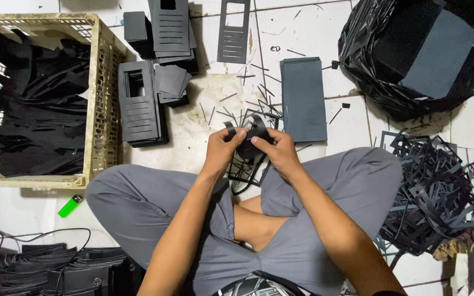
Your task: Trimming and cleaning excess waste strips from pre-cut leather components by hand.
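left hand (pixel 221 149) and right hand (pixel 276 151), each grip pinching one black die-cut card sheet (pixel 249 143) at frame centre above the crossed legs; stack of grey slotted card panels (pixel 140 104) at ten o'clock.

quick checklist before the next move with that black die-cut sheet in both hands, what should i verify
1. Both hands on the piece: left hand and right hand pinch the black die-cut sheet: ok.
2. Sheet clear of the floor: held above the tiles: ok.
3. Offcuts free of the piece: loose strips dangle below it: not ok.
4. Room in the plastic crate: black pieces fill much of it, space remains on top: ok.
5. Stack of cut panels within reach, just ahead of the left knee: ok.
6. Sheet fully punched out: cannot tell.
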